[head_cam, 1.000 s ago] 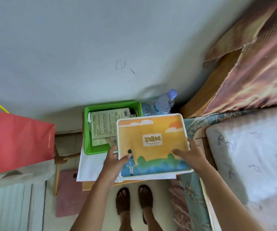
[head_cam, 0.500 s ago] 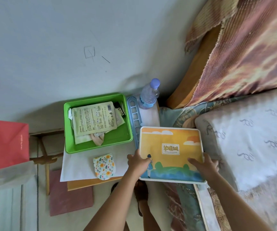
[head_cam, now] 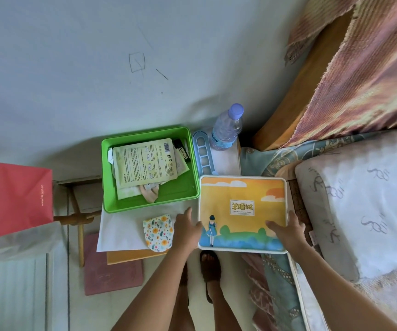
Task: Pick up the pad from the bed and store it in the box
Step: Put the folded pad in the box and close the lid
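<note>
Left hand and right hand clamp pad by near corners, keeping it level, just right of green box; two-sided grip steadies wide floppy panel for transfer.

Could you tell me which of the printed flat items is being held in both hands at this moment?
The large orange pad with the girl picture; the left hand and right hand grip its edges. The small floral pouch lies untouched.
</note>
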A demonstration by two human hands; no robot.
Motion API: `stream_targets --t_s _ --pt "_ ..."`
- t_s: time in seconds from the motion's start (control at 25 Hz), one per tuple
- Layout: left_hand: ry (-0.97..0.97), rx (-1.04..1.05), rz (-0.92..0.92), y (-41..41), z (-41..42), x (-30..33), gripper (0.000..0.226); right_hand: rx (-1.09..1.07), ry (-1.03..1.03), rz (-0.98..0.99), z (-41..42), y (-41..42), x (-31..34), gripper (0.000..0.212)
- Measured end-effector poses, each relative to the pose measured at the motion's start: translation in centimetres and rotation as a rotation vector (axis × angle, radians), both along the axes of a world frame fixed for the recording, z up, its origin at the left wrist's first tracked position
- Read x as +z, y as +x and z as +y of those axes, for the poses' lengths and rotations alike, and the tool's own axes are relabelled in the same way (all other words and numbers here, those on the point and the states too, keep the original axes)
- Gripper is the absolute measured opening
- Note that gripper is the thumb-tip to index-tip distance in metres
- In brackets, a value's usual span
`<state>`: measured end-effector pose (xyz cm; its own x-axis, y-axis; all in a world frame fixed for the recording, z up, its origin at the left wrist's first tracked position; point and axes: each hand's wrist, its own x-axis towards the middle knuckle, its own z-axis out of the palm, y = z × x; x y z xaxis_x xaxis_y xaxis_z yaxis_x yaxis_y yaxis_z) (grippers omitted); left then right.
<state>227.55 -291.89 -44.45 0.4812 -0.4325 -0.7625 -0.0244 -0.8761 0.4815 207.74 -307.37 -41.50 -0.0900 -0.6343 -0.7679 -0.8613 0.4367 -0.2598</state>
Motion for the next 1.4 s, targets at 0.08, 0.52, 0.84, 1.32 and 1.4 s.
stream_targets --t_s 0.08,0.52,0.84,1.32,1.4 --pt "0.100 -0.214 -0.353 1.7 2.4 0.0 0.051 0.115 -0.069 0.029 0.4 0.3 0.5 0.081" --pt "0.234 -0.628 -0.607 6.1 7.7 -1.5 0.054 0.951 -0.044 -0.080 7.1 7.6 1.3 0.056" --pt "-0.219 0.268 0.081 8.4 7.9 3.0 0.016 1.001 -0.019 -0.063 7.2 10.0 2.5 0.052" --pt "-0.144 0.605 0.018 14.4 -1.6 1.3 0.034 1.011 0.004 -0.014 7.2 10.4 2.4 0.048" --pt "-0.020 0.451 -0.149 14.0 -1.3 2.2 0.040 1.012 0.003 -0.014 7.2 10.4 2.6 0.047"
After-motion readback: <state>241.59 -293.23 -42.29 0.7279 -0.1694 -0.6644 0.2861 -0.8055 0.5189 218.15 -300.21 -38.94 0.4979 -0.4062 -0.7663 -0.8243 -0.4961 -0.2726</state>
